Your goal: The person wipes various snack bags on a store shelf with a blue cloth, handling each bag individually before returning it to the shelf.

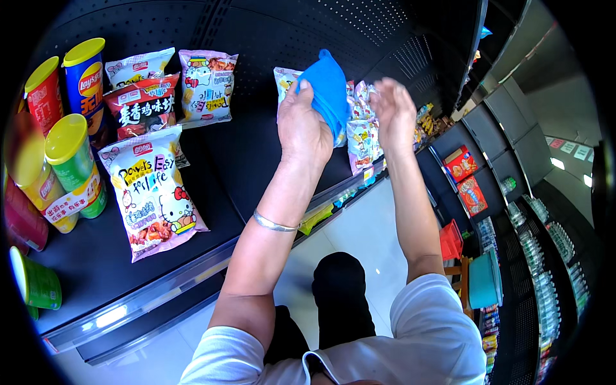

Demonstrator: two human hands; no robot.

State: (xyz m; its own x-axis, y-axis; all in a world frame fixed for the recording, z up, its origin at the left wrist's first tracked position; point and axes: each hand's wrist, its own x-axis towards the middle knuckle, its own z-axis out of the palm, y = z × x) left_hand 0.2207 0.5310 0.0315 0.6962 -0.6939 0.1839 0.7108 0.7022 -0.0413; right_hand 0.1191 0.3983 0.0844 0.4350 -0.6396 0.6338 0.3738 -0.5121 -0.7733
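Note:
My left hand grips a folded blue cloth above a black store shelf, its thumb on the near side of the cloth. To the right of the cloth, my right hand is raised and slightly blurred, fingers apart and holding nothing visible. Partly hidden behind the left hand and cloth is a snack bag. More pink-and-white snack bags stand between the two hands. Left of my left hand, another pink-and-white bag stands upright, and a larger white snack bag leans nearer the shelf's front.
Lay's chip canisters crowd the shelf's left end, beside a red snack bag. A green tub lies tilted near the front edge. At right are a red basket, a teal bin and shelves of bottles.

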